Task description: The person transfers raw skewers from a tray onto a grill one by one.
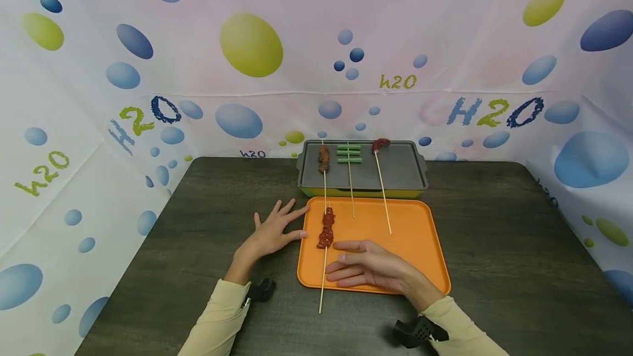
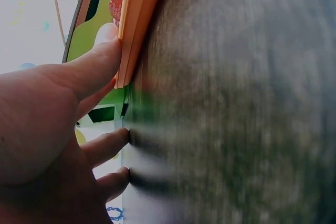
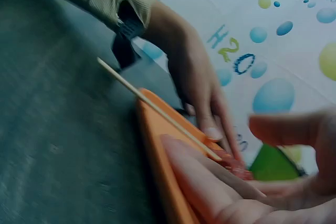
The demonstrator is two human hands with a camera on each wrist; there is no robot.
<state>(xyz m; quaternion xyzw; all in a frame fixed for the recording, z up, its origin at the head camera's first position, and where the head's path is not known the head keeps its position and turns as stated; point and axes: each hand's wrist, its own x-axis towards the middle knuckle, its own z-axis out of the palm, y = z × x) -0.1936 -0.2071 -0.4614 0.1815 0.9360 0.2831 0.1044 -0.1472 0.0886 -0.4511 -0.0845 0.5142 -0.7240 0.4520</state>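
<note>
A red meat skewer [image 1: 326,229] lies along the left side of the orange tray [image 1: 405,229], its bare stick reaching past the near rim. With fingers spread, my left hand [image 1: 269,236] touches the tray's left edge; in the left wrist view its thumb [image 2: 102,59] rests against the rim. My right hand [image 1: 373,269] is over the near part of the tray, just right of the skewer. Its fingers are extended and apart from the thumb, holding nothing. In the right wrist view, the bare stick [image 3: 157,108] passes beyond those fingers.
Behind the tray stands a grey-topped grill [image 1: 405,166]. Across it lie a brown meat skewer [image 1: 323,159], a skewer of green pieces [image 1: 349,160] and a dark red skewer [image 1: 379,146], their sticks extending toward the tray. A printed curtain [image 1: 306,59] hangs behind the dark table [image 1: 494,246].
</note>
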